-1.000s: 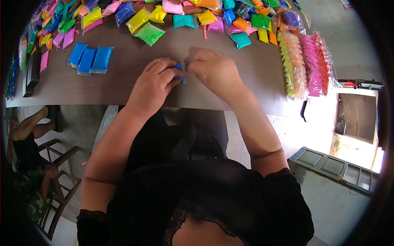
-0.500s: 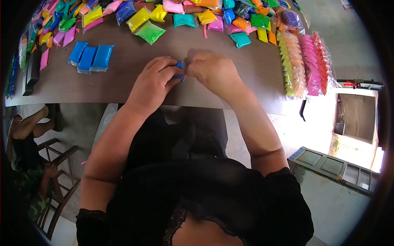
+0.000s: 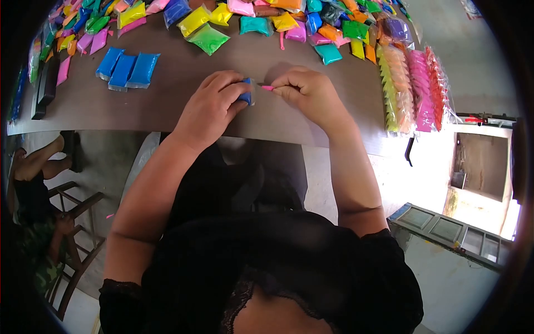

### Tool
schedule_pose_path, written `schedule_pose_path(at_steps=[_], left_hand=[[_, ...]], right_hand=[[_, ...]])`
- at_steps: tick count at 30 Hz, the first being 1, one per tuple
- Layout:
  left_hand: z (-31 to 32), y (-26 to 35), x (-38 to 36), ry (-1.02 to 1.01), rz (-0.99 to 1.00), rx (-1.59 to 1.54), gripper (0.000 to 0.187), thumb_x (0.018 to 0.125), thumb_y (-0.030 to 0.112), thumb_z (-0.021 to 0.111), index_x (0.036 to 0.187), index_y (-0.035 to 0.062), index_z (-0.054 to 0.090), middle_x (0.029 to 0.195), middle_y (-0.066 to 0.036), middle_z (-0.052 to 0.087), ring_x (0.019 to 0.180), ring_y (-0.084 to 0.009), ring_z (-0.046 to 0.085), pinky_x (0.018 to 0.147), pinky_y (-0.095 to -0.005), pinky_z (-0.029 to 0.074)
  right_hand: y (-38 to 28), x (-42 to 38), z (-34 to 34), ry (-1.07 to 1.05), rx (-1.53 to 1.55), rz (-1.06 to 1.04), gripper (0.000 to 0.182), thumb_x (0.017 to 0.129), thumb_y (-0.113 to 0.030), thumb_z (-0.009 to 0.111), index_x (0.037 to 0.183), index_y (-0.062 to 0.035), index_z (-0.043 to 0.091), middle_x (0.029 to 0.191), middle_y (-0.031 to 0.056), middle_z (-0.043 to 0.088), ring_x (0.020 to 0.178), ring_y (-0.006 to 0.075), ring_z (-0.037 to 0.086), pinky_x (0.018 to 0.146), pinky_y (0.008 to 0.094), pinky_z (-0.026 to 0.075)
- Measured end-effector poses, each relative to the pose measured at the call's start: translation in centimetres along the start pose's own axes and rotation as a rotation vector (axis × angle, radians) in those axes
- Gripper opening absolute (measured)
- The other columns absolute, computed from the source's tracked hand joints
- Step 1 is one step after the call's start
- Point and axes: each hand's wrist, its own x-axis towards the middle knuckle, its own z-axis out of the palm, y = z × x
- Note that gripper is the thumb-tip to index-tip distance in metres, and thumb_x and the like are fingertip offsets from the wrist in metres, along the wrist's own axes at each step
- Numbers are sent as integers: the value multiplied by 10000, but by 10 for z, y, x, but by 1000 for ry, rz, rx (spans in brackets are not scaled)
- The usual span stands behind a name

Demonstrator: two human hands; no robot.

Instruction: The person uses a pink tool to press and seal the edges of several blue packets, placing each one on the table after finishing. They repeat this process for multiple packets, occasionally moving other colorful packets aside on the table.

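Note:
Pinched in the fingers of my left hand (image 3: 211, 108) is a small blue packet (image 3: 246, 92), its clear edge facing right. My right hand (image 3: 308, 96) is closed on a small pink tool (image 3: 267, 88). The tool's narrow end points left towards that clear edge, with a slight gap between them. Fingers hide the rest of the tool and much of the packet. To the left of my hands, three filled blue packets (image 3: 123, 70) lie side by side on the brown table (image 3: 172, 106).
A pile of colourful packets (image 3: 208, 39) runs along the far side. Strips of yellow, peach, pink and red packs (image 3: 420, 89) lie at the right. A black bar-like object (image 3: 45, 92) is on the left edge. Another person (image 3: 36, 195) sits beyond a wooden chair (image 3: 83, 214).
My right hand has moved right, away from the packet, and the pink tool now shows in its fingers. The left hand keeps its hold on the packet. The view has shifted slightly.

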Motion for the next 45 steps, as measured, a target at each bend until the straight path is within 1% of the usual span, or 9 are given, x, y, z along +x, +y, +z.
schedule_pose_path(at_steps=[2,9,11,21,23,30,32,36,45], left_hand=[[-1,1,-1,-8,27,27,278,728,59,768,991,77,680,1135,-89,616,1119,-304,578,948,-418,485],[3,3,-5,22,206,365,252,732,128,783,962,98,685,1154,-74,613,1151,-290,570,973,-441,474],[6,3,-5,34,194,352,242,736,130,779,955,95,681,1151,-75,613,1138,-293,573,965,-432,479],[6,0,-4,17,103,162,201,699,59,766,882,82,685,1100,-94,613,1026,-299,598,907,-397,500],[5,0,-3,23,117,171,206,698,58,767,886,83,686,1100,-94,614,1025,-299,597,900,-396,503],[5,0,-4,17,115,178,224,692,54,768,899,87,689,1104,-95,612,1028,-301,596,903,-401,503],[4,-1,-4,17,121,170,223,690,53,768,896,86,689,1101,-96,611,1028,-301,595,900,-400,503],[3,-2,-5,-44,100,178,187,749,113,736,932,95,703,1133,-80,594,1096,-288,564,951,-397,483],[3,-1,-5,-25,87,153,165,764,125,732,923,88,711,1110,-97,609,1084,-295,573,940,-405,487]], right_hand=[[-1,-5,7,82,105,72,98,846,-57,698,934,-17,711,791,65,605,688,143,578,613,285,456],[-5,-11,29,131,238,218,98,866,-73,688,923,4,710,779,28,585,612,84,538,548,263,429],[-7,-10,31,105,169,296,114,835,-147,676,917,-89,729,906,100,675,855,287,653,745,376,514],[-12,4,30,67,78,291,129,814,-147,663,907,-96,737,930,97,680,863,294,655,764,388,518],[-7,4,32,72,198,306,116,836,-90,696,913,-8,723,788,31,646,664,92,578,602,265,462],[-4,5,32,65,249,285,105,839,-63,694,910,8,723,775,8,632,653,55,527,578,240,436],[-3,6,31,47,243,327,121,799,-111,688,895,-57,737,884,104,677,822,258,659,737,344,508],[-6,7,27,26,255,356,123,800,-110,686,899,-57,736,881,106,674,814,255,658,733,340,509],[-14,11,23,-4,177,453,156,790,-164,683,899,-68,740,835,134,694,765,274,671,708,358,518]])
